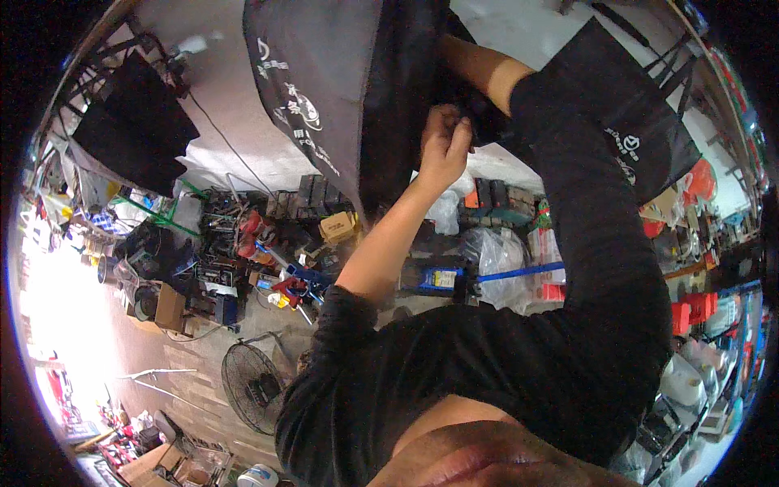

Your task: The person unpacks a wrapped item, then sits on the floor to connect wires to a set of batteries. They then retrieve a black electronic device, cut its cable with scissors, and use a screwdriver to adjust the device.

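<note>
Black printed cloth (349, 89) hangs at the top of the view in front of the person, its white lettering and round emblem turned toward the left and its lower corner narrowing to a point. The left hand (445, 158) is raised just beside the cloth's right edge, with the fingers (439, 122) curled in toward the thumb; whether they pinch a fold of dark fabric there, I cannot tell. So the cloth lies immediately to the left of these fingers. The right arm (588, 187) comes up in a black sleeve and bends across to the cloth's upper right edge, where the right hand disappears behind dark fabric, so the state of its fingers cannot be told.

To the right of the cloth, partly behind the right arm, is a second black piece (604, 81) with white print; well to its left hangs a plain dark sheet (134, 126). Below the cloth's lower corner sits a small cardboard box (337, 227) among crowded tools and parts. Below and to the right of the cloth are a clear plastic bag (497, 256) and a blue bar (519, 273). A black fan (253, 385) stands well below the cloth, toward the left.
</note>
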The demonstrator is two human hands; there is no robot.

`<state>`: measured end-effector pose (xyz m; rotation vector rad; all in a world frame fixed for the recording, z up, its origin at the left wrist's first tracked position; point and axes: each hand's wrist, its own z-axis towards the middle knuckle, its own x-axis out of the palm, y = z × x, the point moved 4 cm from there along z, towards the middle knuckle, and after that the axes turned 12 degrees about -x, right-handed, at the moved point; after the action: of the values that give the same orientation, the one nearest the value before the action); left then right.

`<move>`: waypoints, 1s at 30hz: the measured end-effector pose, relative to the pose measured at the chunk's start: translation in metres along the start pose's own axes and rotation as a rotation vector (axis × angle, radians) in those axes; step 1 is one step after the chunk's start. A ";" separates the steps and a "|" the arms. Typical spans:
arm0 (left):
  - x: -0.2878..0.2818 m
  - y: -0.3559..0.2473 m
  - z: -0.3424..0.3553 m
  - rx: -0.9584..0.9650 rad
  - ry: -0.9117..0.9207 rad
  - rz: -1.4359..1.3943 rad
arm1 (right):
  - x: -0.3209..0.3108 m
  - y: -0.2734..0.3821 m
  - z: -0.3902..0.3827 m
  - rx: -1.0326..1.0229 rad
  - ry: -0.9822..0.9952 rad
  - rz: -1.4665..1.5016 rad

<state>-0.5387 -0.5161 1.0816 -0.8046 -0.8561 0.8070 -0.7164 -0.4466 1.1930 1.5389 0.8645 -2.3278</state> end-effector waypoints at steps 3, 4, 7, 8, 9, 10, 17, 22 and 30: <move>-0.007 0.015 0.002 0.029 -0.110 0.116 | -0.011 -0.009 -0.011 0.032 -0.159 0.228; -0.016 0.023 0.003 0.045 -0.144 0.202 | -0.018 -0.012 -0.010 0.014 -0.224 0.309; -0.012 0.022 0.004 -0.023 -0.223 0.224 | -0.038 -0.031 -0.039 -0.043 -0.472 0.581; -0.018 0.022 0.001 -0.024 -0.276 0.286 | -0.044 -0.034 -0.049 -0.119 -0.603 0.730; -0.015 0.022 -0.004 -0.045 -0.274 0.379 | -0.050 -0.037 -0.069 -0.336 -0.796 0.989; -0.023 0.020 -0.013 -0.076 -0.321 0.498 | -0.058 -0.027 -0.084 0.049 -0.621 0.739; 0.014 -0.004 -0.166 -0.201 -0.264 0.349 | -0.042 0.078 -0.236 0.032 -1.000 1.598; -0.032 -0.068 -0.275 -0.219 -0.687 0.236 | -0.006 0.269 -0.260 0.004 -0.360 1.795; -0.085 -0.100 -0.590 -0.642 -1.194 0.672 | 0.009 0.580 -0.398 -0.990 0.820 1.191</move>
<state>-0.0355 -0.7915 0.8919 -1.1938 -2.0214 1.7132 -0.1366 -0.6795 0.8706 1.6788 0.6897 -0.3098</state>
